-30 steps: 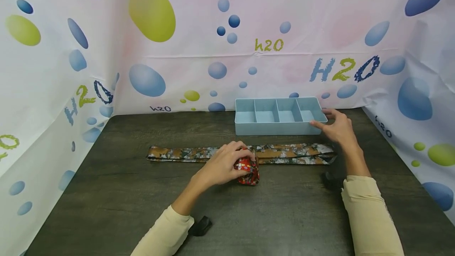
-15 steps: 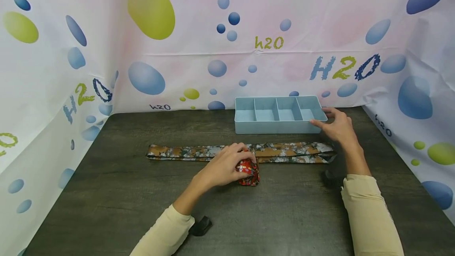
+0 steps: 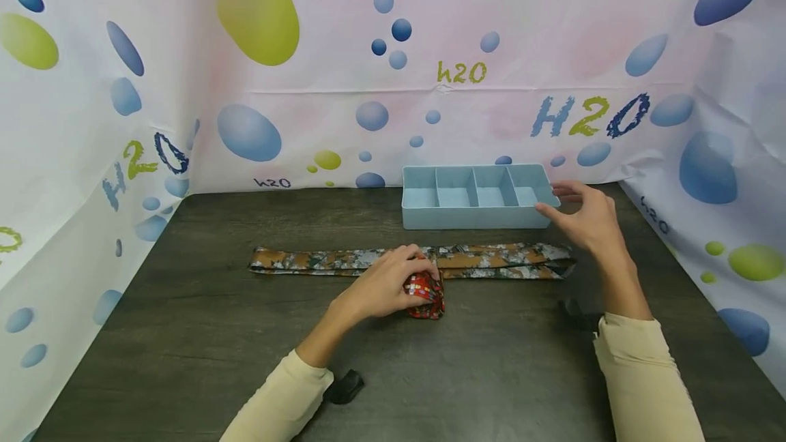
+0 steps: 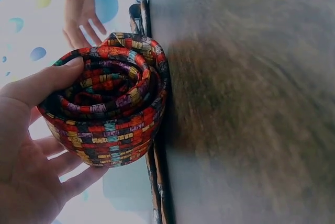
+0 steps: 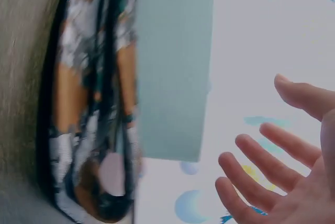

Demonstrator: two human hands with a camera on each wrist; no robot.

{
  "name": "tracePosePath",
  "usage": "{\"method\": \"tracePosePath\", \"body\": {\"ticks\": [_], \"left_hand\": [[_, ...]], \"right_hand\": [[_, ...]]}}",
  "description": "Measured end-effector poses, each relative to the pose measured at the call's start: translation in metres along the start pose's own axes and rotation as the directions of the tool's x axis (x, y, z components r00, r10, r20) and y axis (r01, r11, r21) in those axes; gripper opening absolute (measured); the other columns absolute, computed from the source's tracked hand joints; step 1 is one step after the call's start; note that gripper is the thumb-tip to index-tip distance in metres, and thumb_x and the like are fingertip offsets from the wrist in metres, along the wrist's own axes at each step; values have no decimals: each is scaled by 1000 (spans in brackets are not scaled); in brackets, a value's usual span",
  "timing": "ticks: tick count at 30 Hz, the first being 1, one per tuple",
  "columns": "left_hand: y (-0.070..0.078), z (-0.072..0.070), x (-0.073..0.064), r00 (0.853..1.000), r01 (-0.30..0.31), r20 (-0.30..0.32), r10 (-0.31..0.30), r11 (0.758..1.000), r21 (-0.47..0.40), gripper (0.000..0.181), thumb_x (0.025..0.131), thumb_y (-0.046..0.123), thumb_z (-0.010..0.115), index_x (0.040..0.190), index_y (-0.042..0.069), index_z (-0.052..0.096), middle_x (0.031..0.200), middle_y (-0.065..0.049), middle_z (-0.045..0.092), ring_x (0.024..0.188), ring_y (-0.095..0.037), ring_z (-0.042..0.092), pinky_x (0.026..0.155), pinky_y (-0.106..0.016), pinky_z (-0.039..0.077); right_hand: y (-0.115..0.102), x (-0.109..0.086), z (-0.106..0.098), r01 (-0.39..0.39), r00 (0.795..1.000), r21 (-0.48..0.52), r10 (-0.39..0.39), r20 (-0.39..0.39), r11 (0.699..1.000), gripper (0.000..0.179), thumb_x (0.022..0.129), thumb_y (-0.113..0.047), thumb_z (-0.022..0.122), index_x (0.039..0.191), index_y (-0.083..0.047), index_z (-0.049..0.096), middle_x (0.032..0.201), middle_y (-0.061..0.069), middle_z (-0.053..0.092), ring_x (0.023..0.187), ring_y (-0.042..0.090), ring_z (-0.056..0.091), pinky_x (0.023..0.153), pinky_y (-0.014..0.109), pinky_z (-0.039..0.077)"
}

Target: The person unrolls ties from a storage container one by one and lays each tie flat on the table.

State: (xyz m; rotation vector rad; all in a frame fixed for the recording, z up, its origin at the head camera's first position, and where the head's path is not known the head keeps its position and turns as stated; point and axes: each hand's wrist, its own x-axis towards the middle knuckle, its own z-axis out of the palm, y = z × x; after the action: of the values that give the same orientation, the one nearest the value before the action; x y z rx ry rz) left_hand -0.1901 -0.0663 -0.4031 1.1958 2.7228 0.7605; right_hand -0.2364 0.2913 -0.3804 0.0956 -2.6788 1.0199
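- Left hand (image 3: 388,283) grips the rolled red cloth (image 4: 112,110).
- Right hand (image 3: 586,218), fingers loose, seems just off the blue box (image 3: 475,218).
- Patterned strip (image 3: 491,261) lies behind the left hand.

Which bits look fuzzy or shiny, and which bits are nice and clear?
Head view: mostly clear, with a pale shine on the dark table near the bottom. Left wrist view: the red roll is crisp, but the table beside it looks smeary. Right wrist view: the brown patterned strip is blurry, and the backdrop behind the right hand looks washed out.
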Motion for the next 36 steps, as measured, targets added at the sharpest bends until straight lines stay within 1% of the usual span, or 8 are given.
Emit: {"method": "tracePosePath", "body": {"ticks": [3, 8, 12, 16, 23, 28, 31, 36], "left_hand": [[-1, -1, -1, 1000, 8, -5, -8, 1000, -2, 32, 89, 19, 85, 118, 17, 73, 119, -4, 62, 102, -21, 56, 86, -43, 47], [-2, 0, -3, 1000, 8, -3, -8, 1000, 5, 31, 89, 19, 84, 118, 17, 73, 118, -4, 61, 97, -20, 54, 84, -41, 45], [-3, 0, -3, 1000, 13, -13, -12, 1000, 8, 29, 90, 19, 84, 117, 17, 73, 117, -4, 61, 94, -19, 52, 83, -40, 44], [-2, 1, -3, 1000, 15, -8, -15, 1000, 15, 30, 90, 20, 83, 118, 17, 73, 116, -4, 61, 94, -19, 53, 83, -41, 45], [2, 0, -3, 1000, 18, -10, -18, 999, 36, 30, 90, 22, 84, 117, 17, 72, 115, -3, 61, 93, -19, 53, 83, -41, 46], [3, 1, -2, 1000, 16, -22, -15, 998, 54, 31, 89, 24, 85, 117, 17, 73, 112, -2, 60, 89, -17, 51, 82, -41, 45], [3, 2, -2, 999, 16, -30, -14, 998, 65, 32, 89, 25, 85, 117, 17, 73, 111, -2, 60, 87, -16, 50, 81, -40, 44], [3, 3, -2, 999, 12, -46, -9, 998, 67, 33, 88, 24, 86, 117, 17, 72, 112, -2, 61, 88, -16, 52, 80, -39, 45]], "right_hand": [[-13, -6, 2, 87, 996, -2, -87, 25, 996, 53, 96, -27, 76, 136, 6, 62, 122, 33, 67, 109, 51, 64, 88, 65, 51], [-35, -14, 14, 212, 965, 14, -211, 152, 977, 41, 95, -22, 78, 125, 4, 70, 112, 26, 71, 99, 41, 68, 81, 56, 57], [-50, -20, 29, 320, 907, 72, -327, 263, 945, 36, 92, -18, 81, 121, 2, 72, 111, 20, 72, 102, 38, 68, 81, 54, 58], [-60, -25, 44, 413, 843, 122, -430, 323, 902, 33, 88, -17, 84, 116, -3, 75, 112, 13, 71, 102, 36, 67, 82, 56, 55], [-71, -32, 65, 465, 757, 226, -517, 399, 856, 34, 87, -17, 85, 116, -2, 75, 108, 11, 71, 94, 32, 68, 77, 53, 56], [-77, -37, 79, 449, 687, 326, -555, 469, 832, 40, 89, -20, 85, 122, -1, 73, 112, 12, 73, 100, 32, 71, 84, 50, 59], [-78, -38, 86, 423, 659, 362, -556, 506, 830, 38, 90, -21, 83, 122, -2, 74, 114, 11, 73, 103, 32, 72, 88, 47, 60], [-79, -39, 89, 426, 643, 355, -555, 528, 832, 30, 91, -21, 82, 115, -4, 77, 112, 8, 73, 102, 29, 72, 88, 43, 60]]}}
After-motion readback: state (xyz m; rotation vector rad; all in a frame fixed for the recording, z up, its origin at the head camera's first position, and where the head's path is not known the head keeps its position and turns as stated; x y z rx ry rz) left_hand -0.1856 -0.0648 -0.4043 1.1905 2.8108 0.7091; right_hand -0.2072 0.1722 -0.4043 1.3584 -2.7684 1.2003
